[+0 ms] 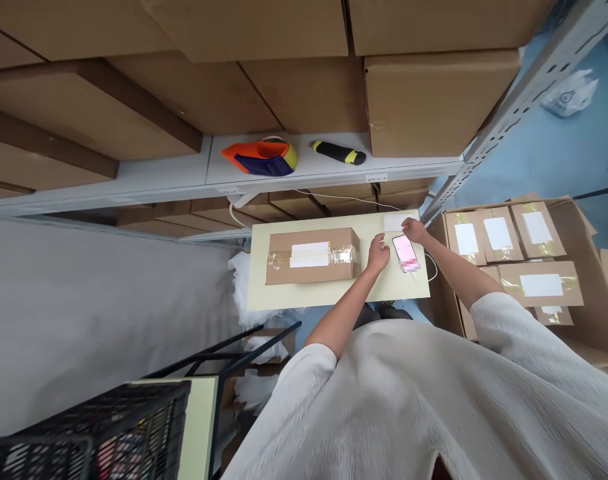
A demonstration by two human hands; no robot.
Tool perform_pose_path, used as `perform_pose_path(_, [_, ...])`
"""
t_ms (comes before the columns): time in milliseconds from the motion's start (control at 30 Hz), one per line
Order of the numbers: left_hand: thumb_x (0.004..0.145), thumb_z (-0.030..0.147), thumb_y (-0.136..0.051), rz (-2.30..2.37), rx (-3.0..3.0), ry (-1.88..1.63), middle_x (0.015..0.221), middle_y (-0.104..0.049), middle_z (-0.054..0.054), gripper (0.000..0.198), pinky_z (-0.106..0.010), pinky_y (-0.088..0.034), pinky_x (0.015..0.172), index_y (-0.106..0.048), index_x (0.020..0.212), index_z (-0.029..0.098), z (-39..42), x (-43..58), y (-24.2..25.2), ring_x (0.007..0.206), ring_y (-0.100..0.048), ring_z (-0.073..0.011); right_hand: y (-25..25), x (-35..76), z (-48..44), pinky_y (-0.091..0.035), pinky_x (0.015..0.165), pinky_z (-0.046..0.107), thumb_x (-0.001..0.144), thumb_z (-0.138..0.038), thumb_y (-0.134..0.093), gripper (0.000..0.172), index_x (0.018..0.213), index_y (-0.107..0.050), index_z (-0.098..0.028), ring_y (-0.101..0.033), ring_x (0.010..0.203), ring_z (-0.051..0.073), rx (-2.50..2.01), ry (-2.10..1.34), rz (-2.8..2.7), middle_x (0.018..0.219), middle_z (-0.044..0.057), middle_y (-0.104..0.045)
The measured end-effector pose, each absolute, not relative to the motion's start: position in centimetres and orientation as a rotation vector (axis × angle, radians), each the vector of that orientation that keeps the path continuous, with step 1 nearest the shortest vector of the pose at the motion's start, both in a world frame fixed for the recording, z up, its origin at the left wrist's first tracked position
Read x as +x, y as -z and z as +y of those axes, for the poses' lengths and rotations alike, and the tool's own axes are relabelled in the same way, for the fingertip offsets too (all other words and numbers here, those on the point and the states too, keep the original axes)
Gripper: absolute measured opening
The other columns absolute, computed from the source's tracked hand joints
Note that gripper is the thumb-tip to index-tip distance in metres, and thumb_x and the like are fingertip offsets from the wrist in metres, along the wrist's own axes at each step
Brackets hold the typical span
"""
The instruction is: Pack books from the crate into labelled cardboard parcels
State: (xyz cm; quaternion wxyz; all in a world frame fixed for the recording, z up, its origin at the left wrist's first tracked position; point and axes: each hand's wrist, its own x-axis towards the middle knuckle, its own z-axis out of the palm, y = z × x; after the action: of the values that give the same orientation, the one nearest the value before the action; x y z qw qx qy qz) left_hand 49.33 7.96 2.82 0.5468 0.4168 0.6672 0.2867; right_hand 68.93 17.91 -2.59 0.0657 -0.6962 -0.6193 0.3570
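Cardboard parcel [311,256] taped on pale worktop [329,297], left hand [379,254] loosely curled beside phone [405,253], right hand [415,231] pinching white label [394,222] just above it.

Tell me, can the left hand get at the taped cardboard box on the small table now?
Probably yes: the left hand rests just right of the box, with only bare table between.

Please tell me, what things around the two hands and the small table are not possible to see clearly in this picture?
- Phone screen, head view: blurred, content unreadable.
- Label on the taped box: too small to read.
- Paper slip at the right hand: grip unclear, too small.
- Left hand: palm hidden, contact with the table uncertain.
- Crate: cut by the bottom edge.
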Motion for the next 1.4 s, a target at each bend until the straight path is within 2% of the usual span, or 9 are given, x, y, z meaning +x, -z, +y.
perform_pose_path(100, [0.093,0.006,-0.061,1.623,0.919,-0.709,0.160,-0.062,-0.014,0.058,-0.041,-0.056,0.117,-0.065,0.147,0.024,7.8,49.1,-1.4,0.141,-0.066,-0.0267,4.6,67.3,19.8,-0.060,0.091,0.037,0.084,-0.012,-0.065,0.023,0.103,-0.077,-0.020,-0.073,0.099,0.027,-2.101,-1.116,-1.864,0.105,0.009,-0.078])
perform_pose_path(233, [0.093,0.006,-0.060,1.645,0.867,-0.715,0.159,-0.063,-0.013,0.053,-0.040,-0.055,0.117,-0.068,0.142,0.023,7.6,48.6,-0.1,0.140,-0.066,-0.0260,6.7,65.5,21.2,-0.060,0.097,0.041,0.088,-0.023,-0.072,0.014,0.101,-0.073,-0.019,-0.070,0.099,0.027,-2.067,-1.056,-1.918,0.120,0.013,-0.072])
perform_pose_path(433, [0.096,0.008,-0.060,1.653,0.800,-0.719,0.157,-0.063,-0.013,0.045,-0.038,-0.057,0.115,-0.071,0.136,0.023,7.1,48.4,1.0,0.139,-0.067,-0.0255,8.1,64.3,21.8,-0.057,0.088,0.043,0.088,-0.050,-0.084,0.035,0.103,-0.067,-0.023,-0.065,0.101,0.030,-2.200,-1.011,-1.972,0.124,0.013,-0.065])
perform_pose_path(567, [0.096,0.008,-0.061,1.643,0.806,-0.717,0.153,-0.066,-0.013,0.040,-0.039,-0.057,0.115,-0.073,0.132,0.023,7.0,48.1,1.1,0.138,-0.068,-0.0264,8.5,64.5,22.1,-0.055,0.083,0.041,0.086,-0.057,-0.087,0.043,0.102,-0.065,-0.024,-0.063,0.099,0.030,-2.186,-0.984,-2.003,0.123,0.013,-0.066])
perform_pose_path(767, [0.098,0.010,-0.062,1.635,0.844,-0.708,0.151,-0.069,-0.013,0.037,-0.041,-0.058,0.115,-0.074,0.130,0.023,7.5,47.7,1.1,0.136,-0.070,-0.0269,8.9,65.4,22.2,-0.056,0.084,0.040,0.088,-0.047,-0.082,0.030,0.099,-0.067,-0.024,-0.061,0.089,0.027,-2.042,-0.977,-2.023,0.110,0.010,-0.067])
perform_pose_path(967, [0.097,0.013,-0.069,1.643,0.822,-0.727,0.140,-0.076,-0.012,0.028,-0.042,-0.058,0.113,-0.076,0.122,0.022,8.6,48.4,1.3,0.125,-0.075,-0.0253,7.5,65.4,22.2,-0.056,0.091,0.040,0.091,-0.028,-0.072,0.008,0.095,-0.073,-0.021,-0.065,0.093,0.026,-2.056,-0.985,-2.121,0.116,0.013,-0.070])
perform_pose_path(1167, [0.101,0.023,-0.073,1.715,0.989,-0.631,0.128,-0.079,-0.012,0.024,-0.039,-0.059,0.105,-0.074,0.125,0.021,11.4,49.5,0.0,0.109,-0.078,-0.0243,3.6,66.3,21.1,-0.055,0.094,0.037,0.094,-0.028,-0.070,0.012,0.097,-0.077,-0.019,-0.068,0.098,0.026,-1.953,-0.912,-2.096,0.114,0.012,-0.073])
perform_pose_path(1267, [0.104,0.025,-0.069,1.752,1.178,-0.570,0.128,-0.078,-0.012,0.024,-0.039,-0.057,0.106,-0.073,0.128,0.023,13.4,50.1,-1.2,0.115,-0.075,-0.0261,1.2,67.2,20.2,-0.054,0.093,0.035,0.094,-0.028,-0.071,0.011,0.096,-0.077,-0.020,-0.067,0.097,0.025,-1.861,-0.895,-2.100,0.110,0.011,-0.074])
perform_pose_path(1400, [0.105,0.028,-0.067,1.742,1.414,-0.442,0.125,-0.077,-0.012,0.012,-0.040,-0.054,0.105,-0.077,0.112,0.026,15.9,50.8,-2.6,0.122,-0.071,-0.0306,-1.3,68.3,19.4,-0.053,0.091,0.035,0.094,-0.028,-0.071,0.008,0.095,-0.076,-0.021,-0.065,0.098,0.026,-1.790,-0.865,-2.104,0.103,0.009,-0.074])
